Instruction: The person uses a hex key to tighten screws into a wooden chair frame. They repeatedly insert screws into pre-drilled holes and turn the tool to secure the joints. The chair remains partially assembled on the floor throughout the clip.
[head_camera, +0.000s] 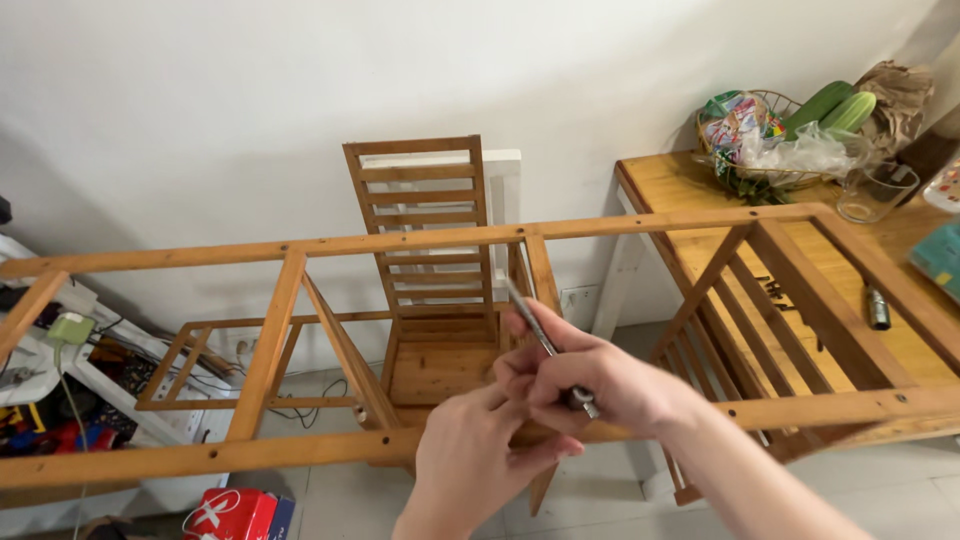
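Screwdriver (545, 345), thin and metal-shafted, sits just right of the frame's centre, slanting from upper left down to lower right. The right hand (590, 375) is closed around its lower end, fingers curled over the shaft near the grip. The left hand (480, 450) comes up from the bottom centre; its fingers are bent and pressed against the right hand, though whether they also close on the tool cannot be told.

Both hands hover over the near rail of a long bamboo rack frame (270, 345) that lies on its side and spans the whole width of the picture. Its right end rests on a wooden tabletop (690, 190) at the right of the frame. Behind the rack, at centre, a slatted bamboo shelf panel (425, 215) leans upright against the white wall (300, 90).

At the upper right, on the tabletop, a wire basket (775, 180) holds two green cucumber-like vegetables (835, 108), a colourful packet and crumpled clear plastic. Just beside it stand a clear glass (875, 190) and a scrunched brown paper bag (900, 90). A small dark metal bit (877, 308) lies on the tabletop near the right edge, seen through the rack.

At the left edge are tangled cables and a green charger (68, 328); a red box (232, 512) lies on the floor at the bottom left.
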